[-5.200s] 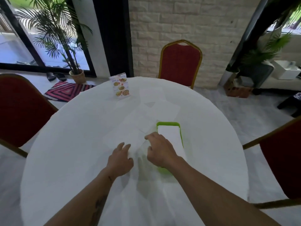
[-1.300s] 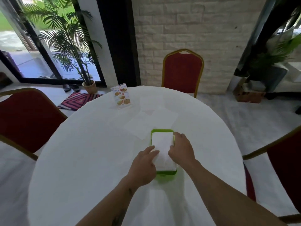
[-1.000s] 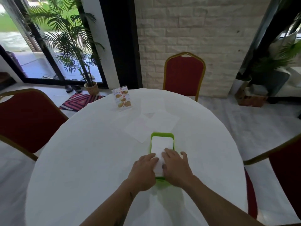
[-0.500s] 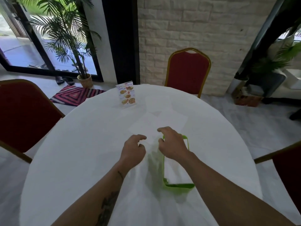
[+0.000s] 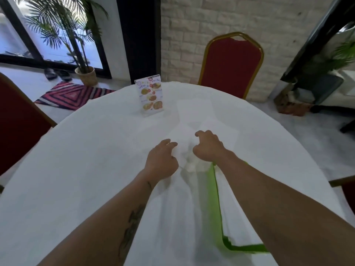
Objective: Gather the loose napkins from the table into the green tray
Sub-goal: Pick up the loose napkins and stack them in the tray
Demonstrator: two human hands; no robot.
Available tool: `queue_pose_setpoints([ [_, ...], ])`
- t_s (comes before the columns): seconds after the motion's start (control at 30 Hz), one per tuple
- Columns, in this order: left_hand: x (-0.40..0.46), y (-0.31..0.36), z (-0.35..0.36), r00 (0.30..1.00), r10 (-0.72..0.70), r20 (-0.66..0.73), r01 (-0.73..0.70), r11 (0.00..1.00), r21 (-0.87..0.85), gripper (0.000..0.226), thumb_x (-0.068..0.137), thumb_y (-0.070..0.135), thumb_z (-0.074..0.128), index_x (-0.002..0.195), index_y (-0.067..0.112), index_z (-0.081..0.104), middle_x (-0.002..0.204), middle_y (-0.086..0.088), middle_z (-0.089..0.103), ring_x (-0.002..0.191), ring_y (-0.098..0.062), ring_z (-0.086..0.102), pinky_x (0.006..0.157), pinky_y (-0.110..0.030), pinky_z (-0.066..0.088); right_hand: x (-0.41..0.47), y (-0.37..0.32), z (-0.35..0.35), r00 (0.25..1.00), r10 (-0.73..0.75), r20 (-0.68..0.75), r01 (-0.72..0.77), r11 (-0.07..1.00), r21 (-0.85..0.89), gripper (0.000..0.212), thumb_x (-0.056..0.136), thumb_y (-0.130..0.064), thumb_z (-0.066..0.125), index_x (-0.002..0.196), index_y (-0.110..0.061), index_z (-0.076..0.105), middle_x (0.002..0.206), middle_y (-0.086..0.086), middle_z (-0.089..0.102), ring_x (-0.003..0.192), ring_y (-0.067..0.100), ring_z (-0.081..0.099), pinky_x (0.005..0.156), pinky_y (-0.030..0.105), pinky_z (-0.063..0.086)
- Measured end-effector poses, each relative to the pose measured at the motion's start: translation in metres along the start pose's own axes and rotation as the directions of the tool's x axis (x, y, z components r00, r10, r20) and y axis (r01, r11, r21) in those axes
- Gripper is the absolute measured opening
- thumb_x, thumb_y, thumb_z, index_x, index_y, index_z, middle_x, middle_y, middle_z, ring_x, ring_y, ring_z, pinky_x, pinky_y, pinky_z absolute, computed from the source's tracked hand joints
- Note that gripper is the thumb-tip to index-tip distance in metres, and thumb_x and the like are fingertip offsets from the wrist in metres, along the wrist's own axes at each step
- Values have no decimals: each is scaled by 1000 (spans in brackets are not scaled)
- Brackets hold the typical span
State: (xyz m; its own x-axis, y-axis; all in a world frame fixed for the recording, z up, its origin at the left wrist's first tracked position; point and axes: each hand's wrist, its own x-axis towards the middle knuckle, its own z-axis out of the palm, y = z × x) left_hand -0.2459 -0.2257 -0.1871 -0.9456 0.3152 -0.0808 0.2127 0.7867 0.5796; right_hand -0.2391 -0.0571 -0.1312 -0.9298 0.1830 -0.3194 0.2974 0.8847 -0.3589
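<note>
A white napkin lies bunched on the white tablecloth just beyond the far end of the green tray. My left hand grips its left side with curled fingers. My right hand grips its right side, fingers curled down into the paper. The tray runs toward me under my right forearm, which hides most of it; white napkins lie inside. More loose napkins lie flat farther back, one just past my right hand.
A standing menu card is at the far side of the round table. Red chairs stand at the far side, the left and the right edge. A potted palm and striped rug are on the floor.
Both hands left the napkins pressed in the tray, reached forward past its far end, and now close on a loose napkin, which has bunched up between them. The view has tilted closer.
</note>
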Motion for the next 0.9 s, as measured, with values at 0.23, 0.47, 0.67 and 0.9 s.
queue_pose_setpoints([
  [0.23, -17, -29, 33, 989, 96, 115, -128, 941, 312, 53, 95, 34, 35, 148, 32, 25, 161, 3, 11, 148, -19, 5, 118, -54, 5, 26, 10, 5, 998, 65, 2, -65, 998, 24, 61, 86, -21, 48, 145, -17, 35, 143, 13, 35, 134, 34, 29, 105, 44, 36],
  [0.47, -54, -44, 15, 988, 30, 151, -71, 959, 274, 52, 93, 30, 35, 145, 34, 31, 161, 7, 13, 148, -15, 6, 119, -53, 4, 3, 0, 11, 998, -20, 66, 17, 999, 50, 65, 84, -18, 48, 147, -16, 34, 144, 13, 37, 134, 33, 33, 109, 44, 36],
  [0.67, -103, -58, -5, 986, -21, 166, -24, 965, 262, 53, 91, 23, 38, 142, 37, 34, 160, 9, 15, 148, -14, 7, 119, -52, 6, -32, -20, 28, 987, -95, 132, 111, 986, -124, 60, 82, -20, 46, 142, -14, 37, 139, 12, 41, 129, 33, 41, 105, 43, 38],
  [0.9, -159, -66, -19, 978, -58, 202, 13, 976, 217, 54, 89, 21, 37, 140, 39, 38, 159, 13, 18, 148, -11, 9, 120, -50, 8, -76, -31, 67, 983, -2, 182, 18, 996, -88, 55, 81, -23, 44, 135, -13, 38, 135, 12, 39, 128, 32, 37, 103, 45, 38],
])
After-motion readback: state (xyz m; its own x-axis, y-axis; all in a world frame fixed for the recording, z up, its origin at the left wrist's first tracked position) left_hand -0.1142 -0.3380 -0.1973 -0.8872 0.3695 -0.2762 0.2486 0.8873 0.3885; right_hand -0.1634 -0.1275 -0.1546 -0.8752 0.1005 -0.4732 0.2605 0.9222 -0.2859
